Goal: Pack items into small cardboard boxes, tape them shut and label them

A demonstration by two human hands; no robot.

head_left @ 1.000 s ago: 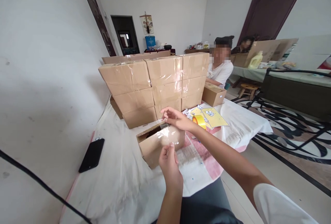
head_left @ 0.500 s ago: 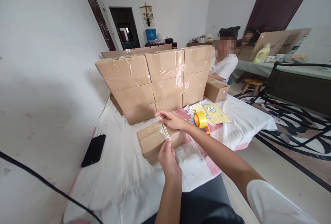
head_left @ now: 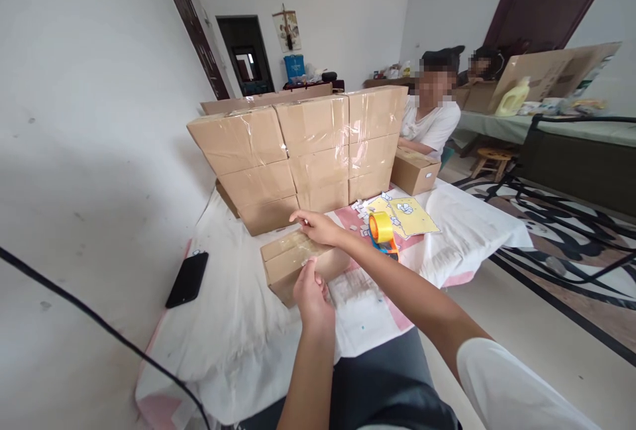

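A small closed cardboard box [head_left: 283, 264] lies on the cloth in front of me, with a strip of clear packing tape [head_left: 304, 249] across its top. My left hand [head_left: 314, 294] is closed at the near top edge, thumb and finger pinching the end of the strip. Over the far top edge, my right hand [head_left: 320, 228] is closed with its index finger pointing left; its grip on the strip's other end is partly hidden. To the right stands a yellow tape roll [head_left: 382, 226] in a dispenser with orange and blue parts.
Behind the box rises a wall of stacked, taped cartons [head_left: 318, 145]. A black phone [head_left: 187, 279] lies at the left. Yellow printed sheets [head_left: 415, 216] and paper bits lie at the right. Another person [head_left: 432, 118] sits beyond, beside a further carton [head_left: 416, 171].
Both hands have come slightly left and closer to the box top. The strip stretched between them now lies lower, against the cardboard. The view has shifted a little.
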